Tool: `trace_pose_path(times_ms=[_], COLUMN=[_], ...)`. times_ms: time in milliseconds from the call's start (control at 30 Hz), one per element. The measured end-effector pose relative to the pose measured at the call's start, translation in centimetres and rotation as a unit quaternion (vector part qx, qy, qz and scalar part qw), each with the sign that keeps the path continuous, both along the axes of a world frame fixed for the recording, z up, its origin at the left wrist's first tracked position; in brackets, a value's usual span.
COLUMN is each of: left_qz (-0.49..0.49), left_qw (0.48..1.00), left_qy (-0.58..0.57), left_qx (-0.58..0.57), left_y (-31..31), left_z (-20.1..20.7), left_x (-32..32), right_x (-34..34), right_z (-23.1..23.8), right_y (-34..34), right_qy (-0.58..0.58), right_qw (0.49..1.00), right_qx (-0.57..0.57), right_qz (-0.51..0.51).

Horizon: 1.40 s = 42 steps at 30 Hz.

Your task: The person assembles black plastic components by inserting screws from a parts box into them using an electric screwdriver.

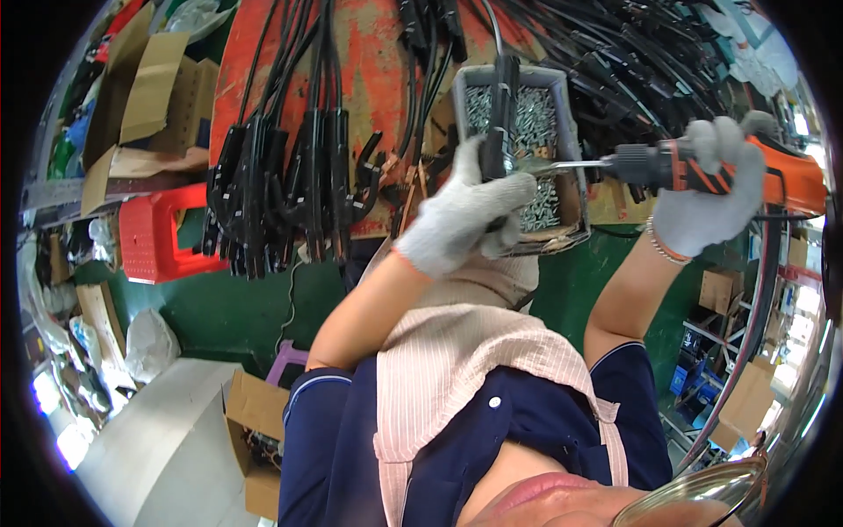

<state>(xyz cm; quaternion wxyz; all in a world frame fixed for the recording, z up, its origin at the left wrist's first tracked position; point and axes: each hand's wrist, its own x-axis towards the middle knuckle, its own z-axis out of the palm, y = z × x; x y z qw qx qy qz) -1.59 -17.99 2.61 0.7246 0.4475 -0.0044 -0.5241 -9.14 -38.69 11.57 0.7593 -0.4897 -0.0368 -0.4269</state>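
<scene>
My left hand [465, 211], in a grey-white work glove, is closed around a black electrode holder [502, 110] with a cable running from its far end. It holds this part upright over a grey bin [575, 189] of small silvery screws [540, 132]. My right hand [711, 189], gloved too, grips an orange and black power screwdriver [645, 167]. Its long bit [580, 164] points left, with the tip close to my left fingers and the holder's near end. Whether the tip touches a screw is hidden by the fingers.
Several black holders with cables [255, 193] hang over the near edge of the worn red table [369, 44]. More black cables [606, 61] are heaped at the far right. A red plastic stool [145, 233] and cardboard boxes [158, 97] stand on the left.
</scene>
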Motion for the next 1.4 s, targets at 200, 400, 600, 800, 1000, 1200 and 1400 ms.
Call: trace_pose_path(times_ms=[200, 400, 600, 800, 1000, 1200, 1400], left_qz=[0.057, 0.001, 0.008, -0.054, -0.016, -0.02, 0.075], left_qw=[0.784, 0.506, 0.411, 0.311, 0.409, 0.38, 0.535], left_qy=[-0.506, -0.616, -0.764, -0.801, -0.775, -0.785, -0.761], left_qx=[0.355, 0.604, 0.497, 0.509, 0.481, 0.49, 0.358], left_y=[11.6, 16.1, 10.2, 6.5, 4.4, 5.5, 3.3], left_z=[1.6, 1.1, -0.4, -5.8, -9.8, -5.4, -1.6], left_x=[3.2, 2.0, 2.5, 8.4, 10.8, 8.8, 8.3], right_x=[3.5, 4.8, 6.3, 12.4, 23.5, 29.7, 28.4], right_z=[-4.1, -10.3, -11.4, -8.0, -8.9, -14.9, -12.4], right_y=[0.8, -1.0, -1.7, 1.9, 3.9, 7.7, 4.2], right_qy=[0.271, 0.459, 0.362, 0.226, 0.506, 0.497, 0.575], right_qw=[0.954, 0.868, 0.619, 0.658, 0.537, 0.495, 0.643], right_qx=[-0.124, -0.185, -0.651, -0.694, -0.674, -0.711, -0.498], right_qz=[-0.037, 0.042, -0.248, -0.186, 0.039, 0.041, 0.092])
